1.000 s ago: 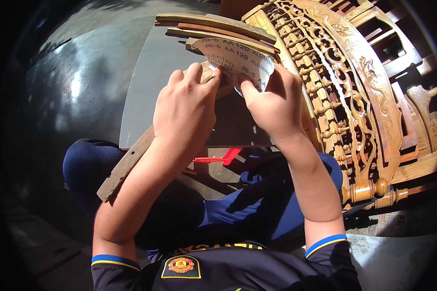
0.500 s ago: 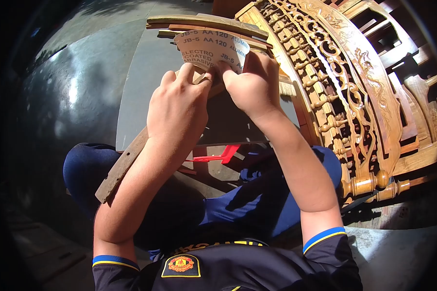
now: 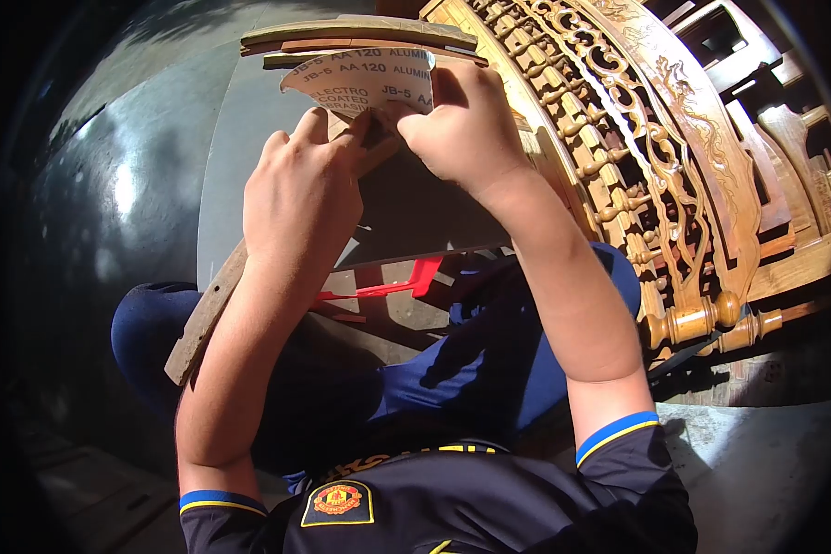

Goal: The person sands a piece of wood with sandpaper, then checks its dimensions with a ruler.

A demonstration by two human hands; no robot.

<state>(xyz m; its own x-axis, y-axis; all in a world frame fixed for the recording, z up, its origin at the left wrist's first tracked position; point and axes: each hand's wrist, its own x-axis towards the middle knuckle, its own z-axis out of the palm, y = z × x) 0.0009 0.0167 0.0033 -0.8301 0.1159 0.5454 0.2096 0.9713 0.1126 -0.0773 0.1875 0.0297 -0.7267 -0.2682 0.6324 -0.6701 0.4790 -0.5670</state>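
My right hand (image 3: 466, 125) pinches a sheet of sandpaper (image 3: 360, 72), its thumb pressed on the printed back. The sheet bends over toward the far side, with lettering such as "AA 120" facing me. My left hand (image 3: 305, 185) is closed close beside it, around a worn wooden strip (image 3: 203, 319). That strip runs slantwise beneath my left forearm, its lower end with small holes sticking out past the arm. Its upper part is mostly hidden by my hands and the sandpaper. Both hands are above a grey board (image 3: 249, 148).
Several wooden slats (image 3: 360, 32) lie along the board's far edge. Carved, varnished furniture panels (image 3: 702, 157) with turned spindles stand close on the right. A red plastic piece (image 3: 422, 277) shows below the board, between my knees. Smooth grey floor (image 3: 120, 185) stretches left.
Both hands, with the sandpaper and strip, have shifted left in the view and slightly up. The surroundings have shifted left too, as the camera turned a little.
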